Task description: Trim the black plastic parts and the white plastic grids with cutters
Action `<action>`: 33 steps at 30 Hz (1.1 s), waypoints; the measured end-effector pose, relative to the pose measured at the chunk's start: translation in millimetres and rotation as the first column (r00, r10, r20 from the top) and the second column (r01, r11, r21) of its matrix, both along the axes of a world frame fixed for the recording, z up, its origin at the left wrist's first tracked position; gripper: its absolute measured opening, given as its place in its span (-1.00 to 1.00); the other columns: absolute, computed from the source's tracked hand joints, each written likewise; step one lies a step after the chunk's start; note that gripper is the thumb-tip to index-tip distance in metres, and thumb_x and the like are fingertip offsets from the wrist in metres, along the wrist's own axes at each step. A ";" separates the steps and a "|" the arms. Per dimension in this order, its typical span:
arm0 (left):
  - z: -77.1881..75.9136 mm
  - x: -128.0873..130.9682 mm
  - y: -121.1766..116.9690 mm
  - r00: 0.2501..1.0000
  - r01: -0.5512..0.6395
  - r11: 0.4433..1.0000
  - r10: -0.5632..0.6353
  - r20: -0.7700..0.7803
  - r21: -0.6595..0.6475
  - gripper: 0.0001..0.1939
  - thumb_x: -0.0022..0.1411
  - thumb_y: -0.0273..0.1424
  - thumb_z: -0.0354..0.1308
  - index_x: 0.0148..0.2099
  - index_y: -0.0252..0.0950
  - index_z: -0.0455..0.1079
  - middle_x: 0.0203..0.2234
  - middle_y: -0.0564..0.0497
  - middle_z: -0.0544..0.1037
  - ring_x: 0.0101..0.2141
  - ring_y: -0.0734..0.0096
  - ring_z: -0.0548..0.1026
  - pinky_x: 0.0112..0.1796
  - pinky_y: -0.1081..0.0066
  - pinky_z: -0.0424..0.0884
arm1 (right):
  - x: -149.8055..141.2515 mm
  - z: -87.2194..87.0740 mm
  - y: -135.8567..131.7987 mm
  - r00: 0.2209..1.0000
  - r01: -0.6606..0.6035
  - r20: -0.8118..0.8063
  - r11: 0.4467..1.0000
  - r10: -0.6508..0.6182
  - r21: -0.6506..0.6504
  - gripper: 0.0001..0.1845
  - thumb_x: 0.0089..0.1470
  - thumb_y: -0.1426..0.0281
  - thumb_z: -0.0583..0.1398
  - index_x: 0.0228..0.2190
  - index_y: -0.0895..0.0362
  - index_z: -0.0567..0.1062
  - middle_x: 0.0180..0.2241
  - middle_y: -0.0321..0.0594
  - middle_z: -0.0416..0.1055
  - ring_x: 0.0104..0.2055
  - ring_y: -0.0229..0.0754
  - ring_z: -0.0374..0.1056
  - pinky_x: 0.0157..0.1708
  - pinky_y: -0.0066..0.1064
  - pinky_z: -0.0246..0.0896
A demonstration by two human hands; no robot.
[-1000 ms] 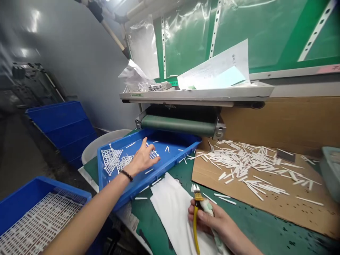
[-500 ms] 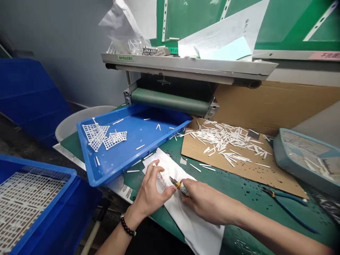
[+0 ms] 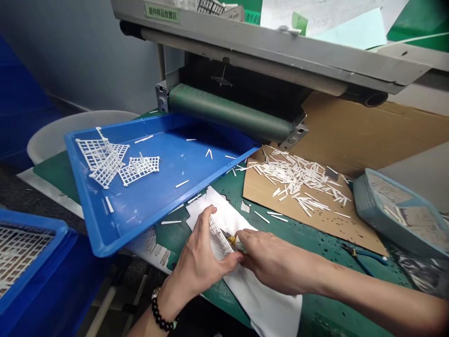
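Plastic lattice (image 3: 218, 238) in left hand (image 3: 200, 264); shelf label (image 3: 162, 13) 首件样品放置区

A bright blue plastic tray (image 3: 168, 187) at left of the frame holds white plastic lattice pieces (image 3: 103, 159), below a dark green roller (image 3: 228, 114), with tan cardboard (image 3: 280, 210) and a black-speckled green worktop (image 3: 298, 248) at lower right.

Blue plastic tray (image 3: 164, 187): glossy, smooth. White plastic lattice strip (image 3: 219, 238), near: matt, moulded. Yellow plastic pliers grip (image 3: 231, 240): smooth. White paper sheet (image 3: 263, 299) beneath: matt, thin. Brown corrugated cardboard sheet (image 3: 351, 229), right: rough, matt. Green table mat (image 3: 315, 257): matt, speckled. Grey metal shelf (image 3: 280, 56), far: painted, scuffed.
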State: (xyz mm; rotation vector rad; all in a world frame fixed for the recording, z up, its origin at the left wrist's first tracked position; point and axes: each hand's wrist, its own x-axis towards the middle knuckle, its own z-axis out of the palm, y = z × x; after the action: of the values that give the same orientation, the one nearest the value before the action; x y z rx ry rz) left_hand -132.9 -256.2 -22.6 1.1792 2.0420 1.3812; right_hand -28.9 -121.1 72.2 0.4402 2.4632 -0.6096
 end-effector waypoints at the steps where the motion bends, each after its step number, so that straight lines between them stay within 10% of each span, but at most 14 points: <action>1: -1.4 -0.7 -0.1 1.000 0.000 1.000 0.000 0.003 -0.004 -0.04 -0.01 -0.29 0.31 0.32 -0.19 -0.15 0.24 -0.18 0.19 0.21 0.05 0.21 0.14 0.09 0.30 | -1.9 -0.1 -0.4 1.000 -0.015 0.017 1.000 0.015 0.002 -0.95 0.15 0.49 0.05 -0.35 0.14 0.29 -0.34 -0.13 0.34 -0.33 -0.10 0.28 -0.35 -0.35 0.03; 11: -14.8 -1.7 1.7 0.999 -0.041 0.999 0.041 0.006 -0.003 -0.01 -0.05 -0.24 0.34 0.33 -0.11 -0.13 0.17 -0.18 0.29 0.13 -0.05 0.33 0.04 0.01 0.42 | 12.2 -42.7 -7.7 0.987 0.073 -0.141 0.997 -0.076 -0.032 -0.66 -0.13 0.66 0.04 -0.26 0.14 0.27 -0.28 -0.11 0.30 -0.30 -0.12 0.22 -0.28 -0.33 0.14; 19: -9.6 -4.5 -0.2 0.999 0.020 0.999 -0.021 -0.035 -0.030 0.01 0.03 -0.28 0.28 0.38 -0.16 -0.25 0.23 -0.18 0.21 0.21 0.00 0.23 0.14 0.05 0.29 | 25.7 -57.4 0.0 0.887 0.170 -0.406 0.972 -0.222 -0.159 -0.91 0.14 0.47 0.01 -0.28 0.13 0.28 -0.34 -0.16 0.30 -0.34 -0.14 0.21 -0.29 -0.31 0.15; 21: -4.4 -7.7 -6.6 0.992 0.058 0.997 -0.062 -0.107 -0.041 -0.01 0.12 -0.36 0.18 0.41 -0.18 -0.38 0.31 -0.19 0.06 0.27 0.02 0.11 0.18 0.06 0.23 | 28.8 -54.1 10.5 0.841 0.229 -0.374 0.883 -0.392 -0.410 -0.85 0.21 0.32 0.06 -0.25 0.14 0.32 -0.30 -0.17 0.35 -0.28 -0.14 0.26 -0.23 -0.31 0.19; 25: 5.6 -10.5 -21.0 0.924 -0.107 0.994 0.089 -0.371 -0.028 -0.15 0.20 -0.48 0.03 0.41 -0.17 -0.34 0.34 -0.18 -0.03 0.30 0.00 0.02 0.17 0.04 0.22 | 36.3 -61.1 27.5 0.634 0.281 -0.103 0.352 -0.767 -0.893 -0.60 0.09 0.15 0.24 -0.17 0.18 0.38 -0.25 -0.15 0.41 -0.18 -0.11 0.34 -0.09 -0.27 0.24; 27: 7.0 -9.3 -21.8 0.858 -0.178 0.984 0.164 -0.487 0.018 -0.34 0.24 -0.47 0.02 0.35 -0.20 -0.05 0.20 -0.22 0.21 0.19 0.02 0.23 0.08 0.08 0.34 | 38.7 -68.5 29.8 0.544 0.246 -0.019 0.181 -0.839 -0.952 -0.54 0.01 0.14 0.32 -0.15 0.19 0.42 -0.22 -0.11 0.43 -0.14 -0.08 0.37 -0.03 -0.25 0.24; 30: 6.4 -5.9 -11.6 0.791 -0.172 0.983 0.097 -0.604 -0.067 -0.78 0.28 -0.40 0.02 -0.05 -0.24 0.38 -0.18 -0.14 0.42 -0.12 0.13 0.45 -0.15 0.17 0.47 | 42.3 -76.4 29.1 0.478 0.222 0.003 0.118 -0.878 -0.968 -0.54 -0.04 0.16 0.36 -0.16 0.16 0.47 -0.20 -0.09 0.46 -0.11 -0.06 0.38 -0.03 -0.27 0.28; 33: 11.8 -2.1 -1.7 0.748 -0.174 0.965 -0.001 -0.664 -0.198 -0.84 0.31 -0.41 -0.02 -0.30 -0.25 0.37 -0.36 -0.08 0.41 -0.26 0.21 0.44 -0.21 0.22 0.46 | 49.0 -80.9 30.6 0.454 0.239 0.021 0.099 -0.890 -0.966 -0.53 -0.09 0.18 0.39 -0.17 0.16 0.50 -0.19 -0.08 0.49 -0.09 -0.04 0.40 -0.03 -0.31 0.32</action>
State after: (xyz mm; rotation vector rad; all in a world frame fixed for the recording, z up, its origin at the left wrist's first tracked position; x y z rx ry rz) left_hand -135.0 -257.8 -10.8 1.6327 2.6784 0.7356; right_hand 20.1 -90.5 -8.7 0.9406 1.7442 -2.7086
